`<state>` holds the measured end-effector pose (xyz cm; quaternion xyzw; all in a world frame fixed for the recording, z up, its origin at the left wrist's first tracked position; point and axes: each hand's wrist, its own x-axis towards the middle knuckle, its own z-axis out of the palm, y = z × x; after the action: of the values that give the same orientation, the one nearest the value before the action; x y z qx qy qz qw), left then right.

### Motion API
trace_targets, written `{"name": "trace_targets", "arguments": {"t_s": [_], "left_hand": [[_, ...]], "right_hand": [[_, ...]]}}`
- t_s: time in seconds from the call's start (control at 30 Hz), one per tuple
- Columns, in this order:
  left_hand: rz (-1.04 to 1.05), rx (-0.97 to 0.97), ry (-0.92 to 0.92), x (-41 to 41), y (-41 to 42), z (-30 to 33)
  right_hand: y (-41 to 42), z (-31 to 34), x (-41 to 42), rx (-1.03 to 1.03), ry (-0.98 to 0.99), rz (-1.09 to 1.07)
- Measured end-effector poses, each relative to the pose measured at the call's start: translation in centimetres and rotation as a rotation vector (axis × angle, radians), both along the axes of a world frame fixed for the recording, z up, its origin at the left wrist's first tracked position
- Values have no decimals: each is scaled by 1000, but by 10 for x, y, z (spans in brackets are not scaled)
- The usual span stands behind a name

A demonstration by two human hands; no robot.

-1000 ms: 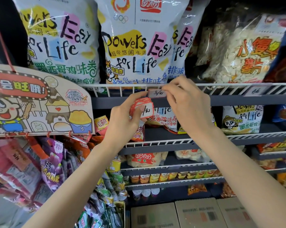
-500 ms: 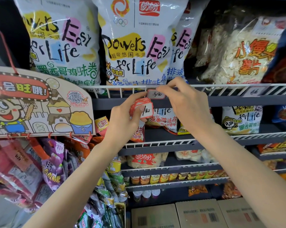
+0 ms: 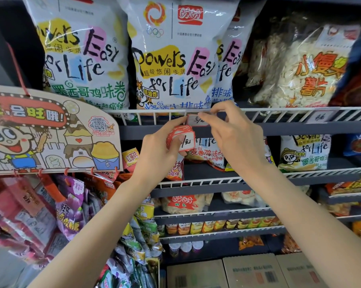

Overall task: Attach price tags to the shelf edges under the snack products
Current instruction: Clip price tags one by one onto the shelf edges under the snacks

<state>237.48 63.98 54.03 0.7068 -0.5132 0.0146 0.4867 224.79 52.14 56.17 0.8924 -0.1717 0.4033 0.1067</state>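
Shop shelving fills my view, dark grey w/ white wire rails. One price tag (image 3: 196,119), small, red-bordered, white centre w/ handwriting, sits against the top shelf edge (image 3: 300,127) just under the wire rail (image 3: 279,110), below the middle snack bag (image 3: 171,59). My right hand (image 3: 235,138) pinches its right side, thumb below and fingers curled over the rail. My left hand (image 3: 165,148) is closed round a stack of tags (image 3: 182,139), same red/white type, count unclear; forefinger tip touches the tag's left end.

3 big glossy white bags "Powers Easy for Life" stand on that shelf; beside them on the right, 1 clear bag of pale chips (image 3: 296,65). A 2nd tag (image 3: 319,117) already hangs on the rail further right.

Vs. a sec ago: both hands and the tag sit a bit further right along the edge; grip unchanged.

Flat cardboard cartoon sign (image 3: 51,129) hangs on the left, w/ crinkly foil packets (image 3: 67,213) on hooks under it. 3 brown cartons (image 3: 252,271) at the bottom.
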Motion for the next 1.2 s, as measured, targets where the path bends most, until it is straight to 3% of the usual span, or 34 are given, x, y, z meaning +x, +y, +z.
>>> {"name": "trace_targets", "arguments": {"t_s": [0.7,0.87,1.07,1.2], "left_hand": [[30,34,-20,-22,-1,6],[39,11,-28,-27,-1,-2],[-89,70,60,-42,-7,-30],[-118,101,130,-57,-19,-50]], "right_hand": [[10,-22,-7,-117,155,-153],[13,-29,-12,-14,109,-93],[14,-51,-29,196,82,-29],[11,-71,-45,546,106,1]]}}
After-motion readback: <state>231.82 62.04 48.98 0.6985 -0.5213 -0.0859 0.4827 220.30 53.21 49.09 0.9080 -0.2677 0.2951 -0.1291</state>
